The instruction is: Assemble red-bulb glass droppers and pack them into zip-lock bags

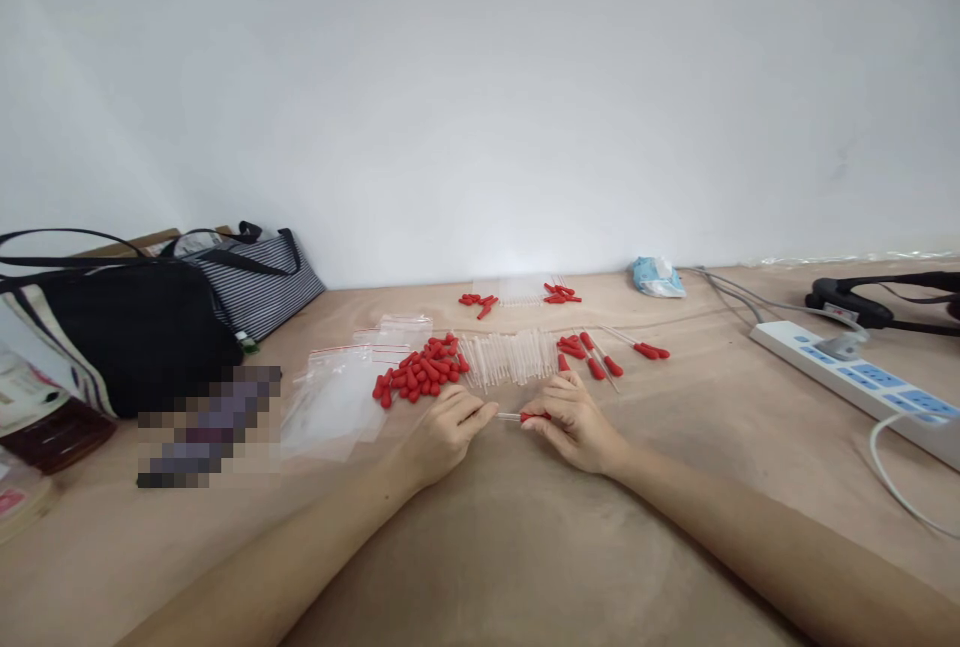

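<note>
My left hand (452, 427) is closed in a pinch on a thin clear dropper tube (509, 416). The tube lies level, pointing toward my right hand (574, 419). There my fingers are closed round a red rubber bulb (535, 418) at the tube's other end; how far the tube sits inside it is hidden. Just beyond my hands lies a row of clear tubes (510, 355). A heap of red rubber bulbs (420, 372) is left of the row. On its right lie several droppers (613, 365) with red bulbs on their tubes.
Clear zip bags (330, 397) lie left of the bulbs, near black and striped bags (259, 277). More tubes (523, 291) and bulbs lie near the wall. A blue tissue pack (657, 277), a power strip (862, 377) with cables and a black strapped device (855, 302) are on the right.
</note>
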Demonstrator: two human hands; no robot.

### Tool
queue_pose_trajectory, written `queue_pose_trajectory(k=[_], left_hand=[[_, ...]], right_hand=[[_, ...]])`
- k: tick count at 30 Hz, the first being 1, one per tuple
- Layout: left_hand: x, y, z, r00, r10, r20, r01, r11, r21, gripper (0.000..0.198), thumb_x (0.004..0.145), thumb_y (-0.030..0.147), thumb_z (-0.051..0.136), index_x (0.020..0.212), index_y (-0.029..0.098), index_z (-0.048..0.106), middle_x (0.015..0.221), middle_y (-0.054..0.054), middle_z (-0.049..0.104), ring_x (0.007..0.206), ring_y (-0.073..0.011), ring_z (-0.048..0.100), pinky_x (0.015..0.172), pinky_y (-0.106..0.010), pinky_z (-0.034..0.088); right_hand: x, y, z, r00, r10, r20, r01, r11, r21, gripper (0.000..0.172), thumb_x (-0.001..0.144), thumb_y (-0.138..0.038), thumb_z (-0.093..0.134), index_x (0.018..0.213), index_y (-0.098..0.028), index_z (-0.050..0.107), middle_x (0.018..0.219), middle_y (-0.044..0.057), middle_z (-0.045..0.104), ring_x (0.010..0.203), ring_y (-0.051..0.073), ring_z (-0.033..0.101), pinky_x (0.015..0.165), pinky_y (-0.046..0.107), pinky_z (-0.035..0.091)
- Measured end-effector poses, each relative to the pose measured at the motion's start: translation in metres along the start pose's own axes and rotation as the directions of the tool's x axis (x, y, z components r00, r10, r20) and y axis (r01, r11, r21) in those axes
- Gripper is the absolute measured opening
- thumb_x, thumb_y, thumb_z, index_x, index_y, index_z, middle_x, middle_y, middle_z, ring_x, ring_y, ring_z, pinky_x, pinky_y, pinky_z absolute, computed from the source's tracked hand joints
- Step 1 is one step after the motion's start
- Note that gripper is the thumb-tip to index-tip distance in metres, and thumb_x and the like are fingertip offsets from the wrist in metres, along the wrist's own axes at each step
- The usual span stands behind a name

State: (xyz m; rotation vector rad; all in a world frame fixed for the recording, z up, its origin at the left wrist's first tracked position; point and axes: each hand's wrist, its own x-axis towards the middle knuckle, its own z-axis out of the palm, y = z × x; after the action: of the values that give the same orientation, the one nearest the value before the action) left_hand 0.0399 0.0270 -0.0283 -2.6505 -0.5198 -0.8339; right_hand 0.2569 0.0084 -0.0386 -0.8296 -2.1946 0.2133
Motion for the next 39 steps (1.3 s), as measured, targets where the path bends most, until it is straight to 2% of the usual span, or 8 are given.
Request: queue_pose_trajectory(k=[9, 23, 26, 29, 31, 34, 37, 39], left_hand=[[-0.002, 0.004, -0.001, 0.998, 0.009, 0.064, -0.009, 1.0, 0.008, 0.027, 0.083, 0.002, 0.03, 0.092, 0.01, 0.055, 0.067, -0.005, 0.054, 0.062, -0.0146, 0.046, 0.059, -0.027, 0.042], [0.002, 0.007, 0.003, 0.993, -0.059, 0.099, 0.06, 0.998, -0.011, 0.028, 0.087, 0.009, 0.029, 0.086, 0.012, 0.057, 0.065, -0.004, 0.054, 0.062, -0.0145, 0.05, 0.061, -0.026, 0.044], [0.001, 0.005, 0.004, 0.986, -0.151, 0.071, 0.153, 0.988, -0.035, 0.022, 0.089, 0.02, 0.036, 0.098, 0.014, 0.055, 0.078, -0.005, 0.059, 0.074, -0.0167, 0.053, 0.07, -0.029, 0.045], [-0.001, 0.001, 0.002, 0.955, -0.293, 0.043, 0.293, 0.956, -0.007, 0.036, 0.084, 0.032, 0.045, 0.117, 0.015, 0.045, 0.106, -0.011, 0.054, 0.098, -0.0233, 0.049, 0.085, -0.038, 0.04], [-0.002, 0.0, -0.001, 0.924, -0.381, 0.035, 0.381, 0.924, 0.02, 0.041, 0.082, 0.031, 0.048, 0.119, 0.015, 0.042, 0.112, -0.012, 0.049, 0.105, -0.0255, 0.044, 0.089, -0.042, 0.036], [-0.001, -0.001, -0.001, 0.903, -0.428, 0.034, 0.427, 0.904, 0.028, 0.028, 0.08, 0.026, 0.049, 0.107, 0.018, 0.052, 0.108, -0.009, 0.051, 0.102, -0.0247, 0.045, 0.088, -0.042, 0.036], [0.007, -0.004, 0.003, 0.9, -0.433, 0.044, 0.432, 0.901, 0.04, 0.013, 0.077, 0.024, 0.052, 0.087, 0.018, 0.058, 0.102, -0.008, 0.053, 0.099, -0.0246, 0.046, 0.084, -0.041, 0.036], [0.017, -0.007, 0.009, 0.876, -0.478, 0.056, 0.475, 0.878, 0.065, 0.009, 0.075, 0.025, 0.054, 0.078, 0.018, 0.059, 0.098, -0.008, 0.054, 0.096, -0.0248, 0.047, 0.082, -0.041, 0.037]], right_hand=[[0.001, -0.006, -0.001, 0.996, -0.082, 0.024, 0.085, 0.988, -0.129, 0.018, 0.083, -0.029, 0.047, 0.076, -0.017, 0.058, 0.061, -0.001, 0.056, 0.065, 0.012, 0.048, 0.077, 0.033, 0.026], [0.007, -0.006, 0.006, 0.998, -0.042, 0.047, 0.052, 0.972, -0.23, 0.018, 0.083, -0.025, 0.044, 0.079, -0.017, 0.059, 0.067, 0.001, 0.06, 0.069, 0.013, 0.049, 0.078, 0.034, 0.024], [0.009, -0.006, -0.001, 0.998, 0.012, 0.053, 0.005, 0.951, -0.309, 0.018, 0.082, -0.028, 0.046, 0.077, -0.02, 0.061, 0.071, 0.002, 0.062, 0.074, 0.015, 0.049, 0.079, 0.036, 0.022], [0.005, 0.005, -0.017, 0.993, 0.098, -0.062, -0.115, 0.911, -0.396, 0.02, 0.082, -0.032, 0.047, 0.078, -0.023, 0.064, 0.077, 0.003, 0.063, 0.079, 0.016, 0.049, 0.079, 0.036, 0.022], [-0.001, 0.019, -0.03, 0.951, 0.226, -0.212, -0.3, 0.846, -0.442, 0.023, 0.082, -0.033, 0.045, 0.079, -0.023, 0.065, 0.078, 0.003, 0.064, 0.08, 0.018, 0.05, 0.077, 0.036, 0.022], [-0.012, 0.044, -0.048, 0.793, 0.466, -0.393, -0.608, 0.644, -0.464, 0.028, 0.081, -0.037, 0.042, 0.078, -0.022, 0.066, 0.075, 0.005, 0.065, 0.08, 0.021, 0.052, 0.076, 0.038, 0.024], [-0.017, 0.064, -0.058, 0.62, 0.646, -0.445, -0.779, 0.438, -0.448, 0.031, 0.078, -0.039, 0.042, 0.077, -0.021, 0.067, 0.073, 0.008, 0.065, 0.081, 0.025, 0.054, 0.075, 0.039, 0.026], [-0.018, 0.07, -0.06, 0.552, 0.719, -0.422, -0.816, 0.361, -0.452, 0.03, 0.076, -0.039, 0.044, 0.077, -0.02, 0.067, 0.073, 0.009, 0.065, 0.081, 0.026, 0.055, 0.075, 0.04, 0.027]])
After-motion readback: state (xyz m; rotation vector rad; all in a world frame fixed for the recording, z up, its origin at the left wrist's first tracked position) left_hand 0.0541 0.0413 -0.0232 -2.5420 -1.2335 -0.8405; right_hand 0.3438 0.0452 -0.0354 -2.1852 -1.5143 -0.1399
